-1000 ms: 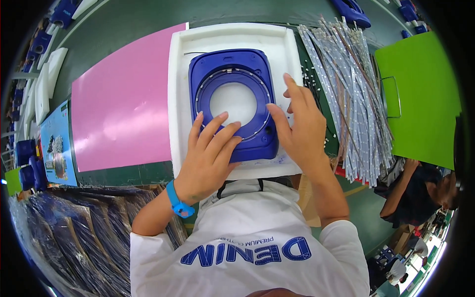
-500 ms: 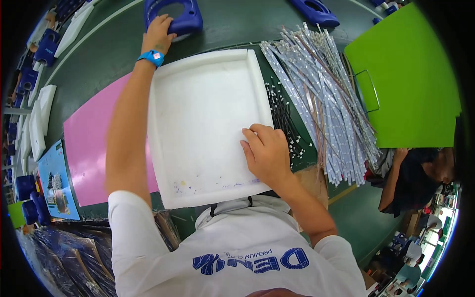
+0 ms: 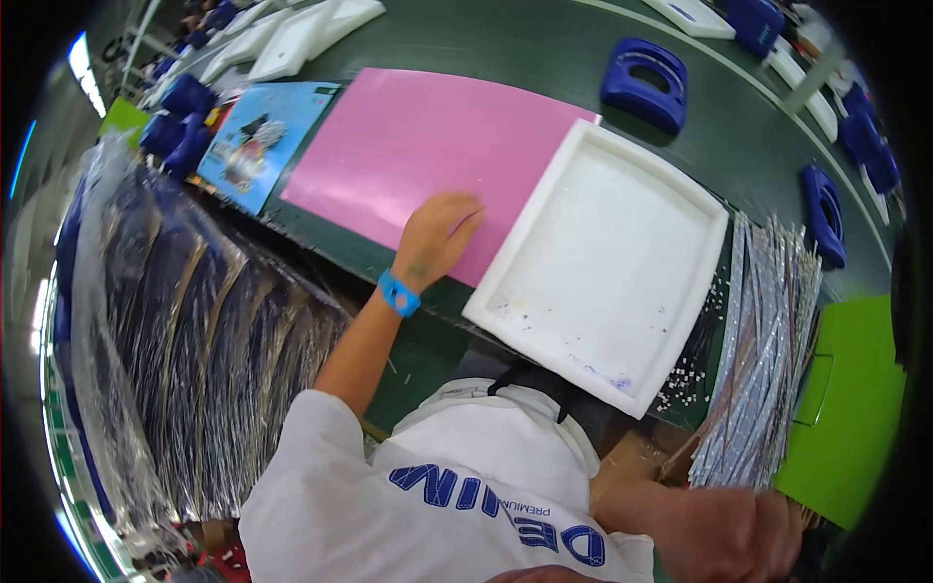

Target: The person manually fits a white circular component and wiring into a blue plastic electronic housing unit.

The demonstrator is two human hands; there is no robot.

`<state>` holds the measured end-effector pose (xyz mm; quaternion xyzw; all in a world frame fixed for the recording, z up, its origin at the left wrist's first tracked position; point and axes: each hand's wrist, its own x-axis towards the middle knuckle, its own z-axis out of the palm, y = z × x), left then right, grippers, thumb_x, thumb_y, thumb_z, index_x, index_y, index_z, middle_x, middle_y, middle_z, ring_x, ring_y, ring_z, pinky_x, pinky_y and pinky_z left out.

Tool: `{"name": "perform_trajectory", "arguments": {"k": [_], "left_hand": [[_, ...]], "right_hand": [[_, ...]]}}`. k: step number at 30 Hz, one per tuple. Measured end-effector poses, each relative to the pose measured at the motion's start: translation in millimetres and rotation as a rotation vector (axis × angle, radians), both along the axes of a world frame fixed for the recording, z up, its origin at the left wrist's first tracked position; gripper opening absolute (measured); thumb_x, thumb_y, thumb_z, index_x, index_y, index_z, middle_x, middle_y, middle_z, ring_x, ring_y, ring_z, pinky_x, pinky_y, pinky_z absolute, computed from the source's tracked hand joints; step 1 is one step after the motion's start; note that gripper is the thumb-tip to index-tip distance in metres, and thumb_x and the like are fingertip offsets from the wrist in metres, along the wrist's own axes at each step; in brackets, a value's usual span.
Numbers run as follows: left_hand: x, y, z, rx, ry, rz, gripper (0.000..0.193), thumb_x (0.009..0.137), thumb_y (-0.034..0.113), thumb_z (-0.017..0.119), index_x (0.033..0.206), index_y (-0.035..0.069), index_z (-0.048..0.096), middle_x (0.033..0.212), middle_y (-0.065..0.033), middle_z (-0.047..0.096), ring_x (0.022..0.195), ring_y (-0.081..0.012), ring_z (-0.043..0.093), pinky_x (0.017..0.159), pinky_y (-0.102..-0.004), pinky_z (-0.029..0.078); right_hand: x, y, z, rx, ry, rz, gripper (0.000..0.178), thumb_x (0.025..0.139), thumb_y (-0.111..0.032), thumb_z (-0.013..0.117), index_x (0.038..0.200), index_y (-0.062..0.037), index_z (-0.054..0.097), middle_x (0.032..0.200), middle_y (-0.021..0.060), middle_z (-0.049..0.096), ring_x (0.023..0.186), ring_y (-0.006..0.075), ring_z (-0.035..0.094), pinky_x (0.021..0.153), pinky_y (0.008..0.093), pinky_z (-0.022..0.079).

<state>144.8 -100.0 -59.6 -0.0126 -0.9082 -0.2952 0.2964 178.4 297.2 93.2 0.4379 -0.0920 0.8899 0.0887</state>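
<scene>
Big green desk (image 3: 544, 58) runs across the whole view. On it, the pink sheet (image 3: 428, 146) lies flat, with the white foam tray (image 3: 612, 282) just beside it at its 3 o'clock, tray holding only a few specks. A bundle of silvery strips (image 3: 768, 340) sits at the tray's 3 o'clock, and a blue frame part (image 3: 643, 83) is at its 12.

Left hand (image 3: 437, 238) rests on the sheet's near edge, fingers half curled, gripping nothing that I can see. Right hand (image 3: 724, 534) is down at 5 o'clock near the strip ends, blurred, so I can't tell its grip.

Looks like the between-parts step; I'd guess the next move needs a fresh part placed squarely into the tray.
</scene>
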Motion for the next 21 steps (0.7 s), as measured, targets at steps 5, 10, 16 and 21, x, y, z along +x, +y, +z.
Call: {"name": "perform_trajectory", "arguments": {"k": [5,10,16,21], "left_hand": [[76.6,0.7,-32.4,0.039,0.096,0.312,0.008,0.09,0.008,0.078,0.09,0.001,0.075,0.095,-0.016,0.075,0.093,-0.0364,0.072,0.082,-0.044,0.057],[77.9,7.8,-35.6,-0.041,0.257,0.387,0.015,0.089,0.008,0.077,0.076,0.002,0.072,0.081,-0.0117,0.073,0.077,-0.0322,0.07,0.069,-0.0409,0.056],[77.0,6.5,-41.5,-0.048,0.251,0.402,0.018,0.087,0.01,0.078,0.073,0.004,0.069,0.076,-0.0118,0.069,0.073,-0.0331,0.067,0.065,-0.0431,0.054],[78.6,3.0,-47.5,-0.053,0.193,0.415,0.019,0.087,0.011,0.079,0.072,0.006,0.067,0.08,-0.0098,0.07,0.076,-0.0309,0.068,0.066,-0.0422,0.054]], "right_hand": [[13.6,-55.7,50.5,-0.078,0.145,0.14,0.019,0.102,-0.011,0.066,0.121,-0.0128,0.066,0.126,-0.0054,0.067,0.124,0.0115,0.058,0.102,0.0395,0.051],[8.4,-72.9,54.3,-0.512,0.185,-0.035,0.03,0.099,-0.008,0.068,0.128,-0.0124,0.063,0.124,0.0023,0.064,0.127,0.0214,0.057,0.103,0.0368,0.051],[6.2,-85.6,44.1,-0.262,0.172,0.136,0.037,0.098,-0.005,0.068,0.134,-0.0093,0.066,0.138,0.0065,0.063,0.136,0.0244,0.053,0.103,0.0402,0.054],[24.3,-140.6,67.0,-0.416,0.054,0.454,0.037,0.099,-0.009,0.068,0.136,-0.0102,0.067,0.138,0.0084,0.063,0.137,0.0259,0.053,0.102,0.0395,0.054]]}}
